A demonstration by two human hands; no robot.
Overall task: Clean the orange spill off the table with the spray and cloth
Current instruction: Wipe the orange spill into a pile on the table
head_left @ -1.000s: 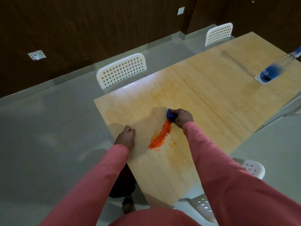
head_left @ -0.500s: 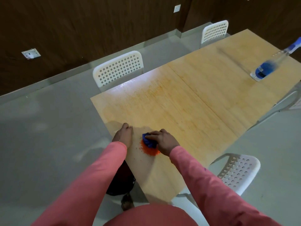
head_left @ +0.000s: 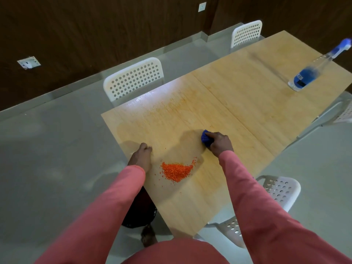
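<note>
The wooden table (head_left: 238,103) is being shown as two joined panels, with white perforated chairs (head_left: 133,80) drawn up along its sides. A faint orange haze is being left across the near panel, beyond the hands, which suggests that smearing is yet to be wiped out. The spray bottle (head_left: 312,73), filled with blue liquid, is being left standing well apart on the far panel. The orange spill (head_left: 176,170) is being seen as one compact heap of grains near the table's near left edge, with a few strays around it. The blue cloth (head_left: 206,138) is being gripped in the curled fingers of the right hand (head_left: 219,142) and pressed to the table, apart from the heap. The left hand (head_left: 142,155) is being rested at the table edge, fingers curled and apparently holding nothing. The task is judged partly done: grains gathered, removal and final wiping outstanding.
</note>
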